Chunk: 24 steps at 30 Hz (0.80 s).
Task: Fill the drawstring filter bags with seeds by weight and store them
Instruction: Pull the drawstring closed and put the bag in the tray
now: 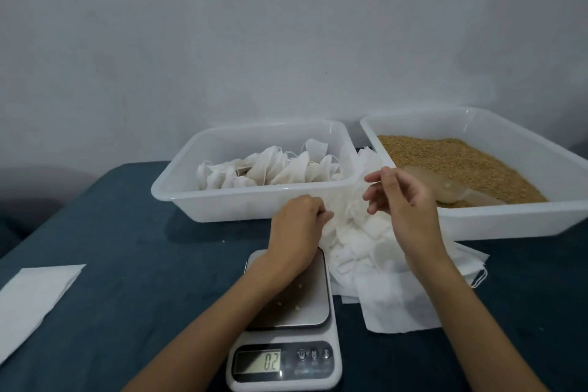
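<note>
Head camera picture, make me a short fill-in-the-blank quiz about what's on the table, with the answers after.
1. The display on the scale reads ____.
2. The scoop lies in the tray that holds ____.
3. The filled bags sit in the tray on the ____ side.
4. The left hand grips the edge of the pile of empty ____, while the right hand hovers above it.

Missing words: 0.2; seeds; left; bags

Two white, smooth semi-gloss plastic trays (254, 204) at 12 o'clock; limp white matt woven filter-cloth bags (366, 248); brushed-metal scale platform (313, 293) at 6 o'clock; matt blue fabric tablecloth (143, 248).
</note>
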### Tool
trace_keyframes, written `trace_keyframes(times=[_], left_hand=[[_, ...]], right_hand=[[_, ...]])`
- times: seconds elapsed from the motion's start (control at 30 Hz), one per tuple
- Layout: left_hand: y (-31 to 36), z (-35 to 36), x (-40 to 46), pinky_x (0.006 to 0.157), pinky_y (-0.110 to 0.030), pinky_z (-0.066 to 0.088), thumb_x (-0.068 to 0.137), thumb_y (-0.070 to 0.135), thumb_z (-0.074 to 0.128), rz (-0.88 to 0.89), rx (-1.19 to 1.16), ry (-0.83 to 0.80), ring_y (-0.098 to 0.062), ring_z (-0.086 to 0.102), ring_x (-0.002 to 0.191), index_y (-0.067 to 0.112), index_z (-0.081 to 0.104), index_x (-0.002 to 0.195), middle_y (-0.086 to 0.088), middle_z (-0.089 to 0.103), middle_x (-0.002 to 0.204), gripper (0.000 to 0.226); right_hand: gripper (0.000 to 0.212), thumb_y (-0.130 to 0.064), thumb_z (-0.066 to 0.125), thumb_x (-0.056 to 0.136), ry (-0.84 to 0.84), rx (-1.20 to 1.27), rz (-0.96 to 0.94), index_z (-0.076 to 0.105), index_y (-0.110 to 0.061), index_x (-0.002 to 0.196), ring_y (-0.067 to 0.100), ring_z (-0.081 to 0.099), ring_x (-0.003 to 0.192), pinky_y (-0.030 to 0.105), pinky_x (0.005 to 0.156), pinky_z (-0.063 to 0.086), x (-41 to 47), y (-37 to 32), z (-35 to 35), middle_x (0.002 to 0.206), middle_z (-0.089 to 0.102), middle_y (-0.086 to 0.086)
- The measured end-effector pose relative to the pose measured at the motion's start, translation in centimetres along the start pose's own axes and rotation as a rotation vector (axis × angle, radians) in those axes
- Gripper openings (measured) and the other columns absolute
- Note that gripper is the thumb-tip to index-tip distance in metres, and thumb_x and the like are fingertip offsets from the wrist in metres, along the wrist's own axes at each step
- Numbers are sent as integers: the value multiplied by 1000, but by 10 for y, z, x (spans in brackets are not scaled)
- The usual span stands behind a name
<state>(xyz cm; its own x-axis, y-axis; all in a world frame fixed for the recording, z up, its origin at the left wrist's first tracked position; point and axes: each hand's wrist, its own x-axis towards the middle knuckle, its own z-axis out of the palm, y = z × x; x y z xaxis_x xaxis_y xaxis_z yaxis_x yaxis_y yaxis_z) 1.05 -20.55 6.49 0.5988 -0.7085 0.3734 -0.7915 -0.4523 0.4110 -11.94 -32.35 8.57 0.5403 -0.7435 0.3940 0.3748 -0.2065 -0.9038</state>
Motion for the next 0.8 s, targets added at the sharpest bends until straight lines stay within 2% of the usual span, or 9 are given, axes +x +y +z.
trace_keyframes(times=[0.1,0.2,0.27,0.4,0.47,0.53,0.6,0.7,0.8], left_hand=[[-7,-18,-6,66,-34,53,101,25,67,-36,-300,64,-13,59,70,11,68,85,6,63,77,21],[-19,-37,-16,60,-20,48,103,22,65,-79,-549,130,-2,54,64,16,65,84,9,60,72,20],[-29,-44,-22,59,-25,49,103,22,65,-114,-684,135,-6,56,63,16,66,88,4,62,73,16],[-42,-40,-29,52,-26,52,101,15,67,-181,-756,114,-8,62,61,17,67,92,2,69,77,9],[-47,-37,-28,56,-28,56,100,13,68,-193,-706,141,-10,65,67,14,70,92,-1,72,83,8],[-54,-35,-25,69,-30,55,99,10,68,-130,-507,153,-14,65,74,8,73,89,-1,72,82,11],[-61,-33,-25,75,-38,53,100,9,65,-86,-263,109,-21,63,77,4,74,87,-4,70,82,16],[-68,-31,-29,69,-42,48,101,9,57,-103,26,90,-26,57,81,3,71,85,-6,59,85,22],[-71,-37,-31,62,-39,39,99,6,57,-114,144,168,-25,51,76,1,67,81,-7,50,82,21]], right_hand=[[28,-28,53,105,-52,-33,-8,71,-12,90,16,57,57,24,61,52,-3,0,4,73,68,8],[22,-26,57,102,-138,-57,-14,71,-13,92,18,58,57,26,62,53,-10,0,10,75,69,8],[19,-24,59,101,-213,-93,-22,71,-12,94,19,59,57,25,62,54,-16,2,17,76,69,8],[14,-18,61,99,-318,-135,-11,71,-9,94,21,61,57,26,60,54,-26,10,30,75,69,9],[14,-16,61,99,-329,-136,3,71,-9,93,22,61,56,27,60,53,-27,14,32,75,69,10],[15,-17,60,100,-329,-145,13,72,-11,93,22,61,57,29,60,53,-26,17,32,75,69,9],[16,-20,60,101,-328,-156,16,72,-15,93,23,61,58,31,61,53,-24,20,30,75,69,9],[17,-22,59,102,-330,-168,16,73,-19,93,25,61,59,35,62,54,-24,23,28,76,70,9],[16,-21,60,101,-337,-176,13,73,-18,92,25,60,58,37,62,52,-25,24,30,75,70,8]])
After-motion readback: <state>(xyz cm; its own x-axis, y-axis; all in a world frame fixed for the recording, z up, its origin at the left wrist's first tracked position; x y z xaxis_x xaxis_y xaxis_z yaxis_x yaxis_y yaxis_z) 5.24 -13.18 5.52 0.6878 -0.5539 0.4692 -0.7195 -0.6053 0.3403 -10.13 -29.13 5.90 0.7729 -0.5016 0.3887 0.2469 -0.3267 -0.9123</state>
